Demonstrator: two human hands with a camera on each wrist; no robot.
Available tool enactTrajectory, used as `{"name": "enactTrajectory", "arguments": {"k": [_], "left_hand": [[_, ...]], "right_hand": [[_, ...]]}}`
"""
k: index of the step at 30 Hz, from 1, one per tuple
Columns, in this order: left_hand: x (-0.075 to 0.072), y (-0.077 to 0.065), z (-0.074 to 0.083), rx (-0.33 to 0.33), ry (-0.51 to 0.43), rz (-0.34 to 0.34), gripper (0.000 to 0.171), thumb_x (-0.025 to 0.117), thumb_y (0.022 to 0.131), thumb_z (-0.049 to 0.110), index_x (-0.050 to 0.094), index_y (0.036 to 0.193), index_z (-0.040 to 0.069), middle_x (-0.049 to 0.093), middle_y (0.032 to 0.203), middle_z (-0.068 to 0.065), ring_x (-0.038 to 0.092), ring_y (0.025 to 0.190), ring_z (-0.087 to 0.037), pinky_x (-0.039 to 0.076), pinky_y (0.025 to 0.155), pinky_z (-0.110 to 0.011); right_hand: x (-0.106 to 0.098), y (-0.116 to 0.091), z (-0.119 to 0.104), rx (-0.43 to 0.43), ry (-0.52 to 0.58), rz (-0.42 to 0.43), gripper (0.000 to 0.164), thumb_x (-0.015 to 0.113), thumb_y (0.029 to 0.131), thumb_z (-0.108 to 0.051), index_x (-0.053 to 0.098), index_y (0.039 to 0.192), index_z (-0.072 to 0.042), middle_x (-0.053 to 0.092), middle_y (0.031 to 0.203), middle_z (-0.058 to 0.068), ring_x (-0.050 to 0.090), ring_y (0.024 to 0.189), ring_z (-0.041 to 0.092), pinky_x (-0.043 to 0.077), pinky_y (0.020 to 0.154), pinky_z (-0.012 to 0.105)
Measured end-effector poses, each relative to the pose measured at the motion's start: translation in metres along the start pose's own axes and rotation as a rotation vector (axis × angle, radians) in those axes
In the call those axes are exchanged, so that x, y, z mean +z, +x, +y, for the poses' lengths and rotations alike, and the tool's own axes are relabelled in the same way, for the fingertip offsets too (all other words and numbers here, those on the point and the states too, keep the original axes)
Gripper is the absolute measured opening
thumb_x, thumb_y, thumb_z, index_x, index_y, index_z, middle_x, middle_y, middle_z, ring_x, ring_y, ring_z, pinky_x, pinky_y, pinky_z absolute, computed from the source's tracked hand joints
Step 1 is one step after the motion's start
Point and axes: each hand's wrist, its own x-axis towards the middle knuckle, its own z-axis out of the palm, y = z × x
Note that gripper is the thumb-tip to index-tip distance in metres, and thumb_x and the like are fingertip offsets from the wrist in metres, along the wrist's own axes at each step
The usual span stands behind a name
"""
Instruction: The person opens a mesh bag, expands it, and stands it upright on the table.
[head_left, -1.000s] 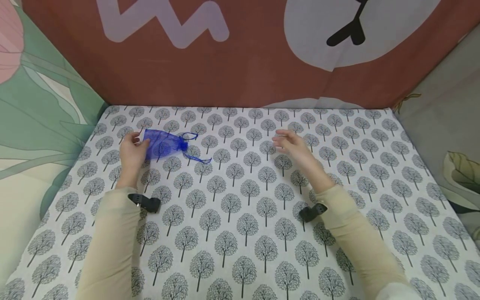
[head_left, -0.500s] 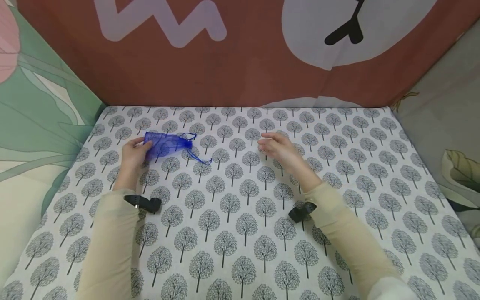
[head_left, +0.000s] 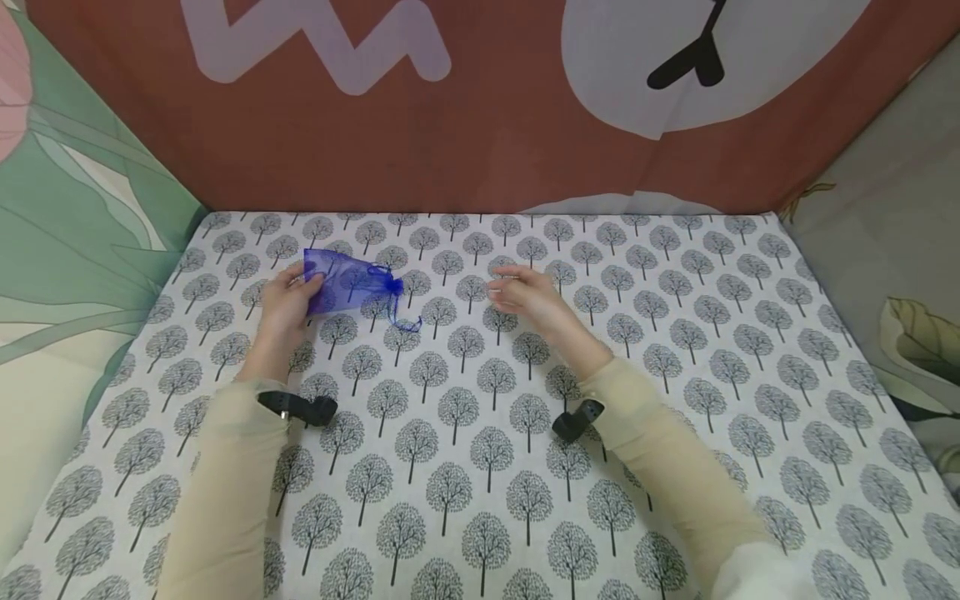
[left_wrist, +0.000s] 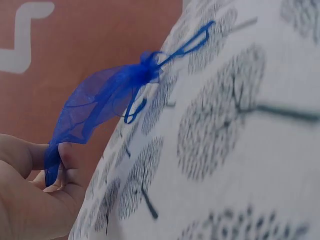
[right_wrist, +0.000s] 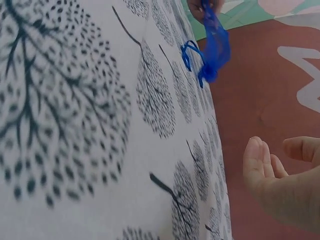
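Note:
A sheer blue drawstring pouch (head_left: 345, 282) hangs from my left hand (head_left: 287, 304), its flat end pinched between thumb and fingers. The gathered neck and cord loops of the pouch (left_wrist: 102, 97) point right, toward my other hand. In the left wrist view the thumb and fingertips meet on the fabric. My right hand (head_left: 528, 298) is held over the table a short way right of the cords, holding nothing. Its fingers (right_wrist: 254, 157) are relaxed and apart from the thumb in the right wrist view, with the pouch beyond them.
A white cloth printed with dark trees covers the table (head_left: 457, 450). Behind it rises a red-brown backdrop (head_left: 480, 150). Patterned fabric panels stand at the left (head_left: 90, 208) and right. Each wrist wears a black strap camera (head_left: 300, 408).
My right hand has moved left, closer to the pouch. My left hand has shifted slightly right with the pouch, whose cords now hang lower beneath its neck.

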Motion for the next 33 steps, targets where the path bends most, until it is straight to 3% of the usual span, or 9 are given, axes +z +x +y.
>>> {"name": "enactTrajectory", "arguments": {"k": [4, 11, 15, 20, 23, 27, 30, 33], "left_hand": [[0.007, -0.003, 0.001, -0.014, -0.059, -0.045, 0.04, 0.054, 0.096, 0.015, 0.042, 0.134, 0.015, 0.055, 0.1, 0.011, 0.058, 0.09, -0.002, 0.053, 0.08, -0.011], [0.022, -0.01, 0.004, -0.034, -0.066, -0.13, 0.055, 0.051, 0.098, 0.018, 0.027, 0.148, 0.011, 0.057, 0.101, 0.012, 0.06, 0.086, -0.001, 0.052, 0.075, -0.011], [0.032, -0.014, 0.004, -0.03, -0.073, -0.148, 0.054, 0.051, 0.098, 0.016, 0.029, 0.146, 0.009, 0.059, 0.098, 0.011, 0.06, 0.085, -0.001, 0.052, 0.075, -0.01], [0.043, -0.015, 0.004, -0.026, -0.129, -0.188, 0.03, 0.051, 0.098, 0.011, 0.046, 0.127, 0.012, 0.063, 0.089, 0.012, 0.06, 0.076, 0.0, 0.052, 0.072, -0.011], [0.049, -0.016, 0.003, -0.031, -0.166, -0.21, 0.02, 0.05, 0.097, 0.008, 0.049, 0.115, 0.015, 0.064, 0.085, 0.012, 0.06, 0.072, 0.0, 0.053, 0.069, -0.011], [0.054, -0.017, 0.002, -0.037, -0.159, -0.221, 0.036, 0.049, 0.097, 0.007, 0.042, 0.132, 0.007, 0.063, 0.086, 0.011, 0.059, 0.069, 0.001, 0.052, 0.067, -0.009], [0.057, -0.018, 0.001, -0.045, -0.146, -0.226, 0.046, 0.049, 0.098, 0.008, 0.034, 0.141, 0.004, 0.062, 0.091, 0.009, 0.058, 0.071, 0.001, 0.052, 0.067, -0.009], [0.058, -0.02, 0.001, -0.058, -0.139, -0.227, 0.044, 0.05, 0.098, 0.009, 0.037, 0.14, 0.007, 0.061, 0.092, 0.009, 0.059, 0.074, 0.0, 0.052, 0.069, -0.009]], "right_hand": [[0.008, 0.002, 0.003, 0.005, 0.021, -0.019, 0.051, 0.049, 0.094, 0.0, 0.034, 0.142, 0.002, 0.046, 0.137, 0.026, 0.055, 0.116, 0.026, 0.045, 0.109, 0.033], [0.024, 0.005, 0.005, 0.022, 0.0, -0.043, 0.049, 0.051, 0.095, -0.001, 0.036, 0.142, 0.0, 0.049, 0.138, 0.024, 0.05, 0.127, 0.034, 0.045, 0.109, 0.034], [0.032, 0.006, 0.006, 0.029, 0.018, -0.052, 0.053, 0.053, 0.093, 0.0, 0.035, 0.143, -0.001, 0.049, 0.139, 0.022, 0.051, 0.127, 0.035, 0.046, 0.108, 0.035], [0.04, 0.009, 0.01, 0.033, -0.01, -0.049, 0.06, 0.058, 0.09, 0.0, 0.034, 0.145, -0.007, 0.048, 0.143, 0.017, 0.053, 0.126, 0.033, 0.047, 0.107, 0.034], [0.045, 0.011, 0.013, 0.05, 0.037, -0.048, 0.063, 0.059, 0.09, 0.0, 0.032, 0.146, -0.009, 0.046, 0.145, 0.015, 0.052, 0.126, 0.034, 0.044, 0.11, 0.037], [0.05, 0.011, 0.015, 0.099, 0.157, -0.053, 0.065, 0.059, 0.09, -0.002, 0.029, 0.147, -0.013, 0.044, 0.145, 0.014, 0.05, 0.127, 0.036, 0.025, 0.12, 0.049], [0.052, 0.01, 0.016, 0.125, 0.186, -0.046, 0.066, 0.06, 0.09, -0.005, 0.029, 0.147, -0.015, 0.047, 0.143, 0.012, 0.049, 0.128, 0.035, 0.011, 0.121, 0.057], [0.054, 0.011, 0.017, 0.105, 0.175, -0.045, 0.062, 0.058, 0.091, -0.003, 0.031, 0.146, -0.011, 0.049, 0.14, 0.016, 0.051, 0.127, 0.033, 0.019, 0.121, 0.051]]}}
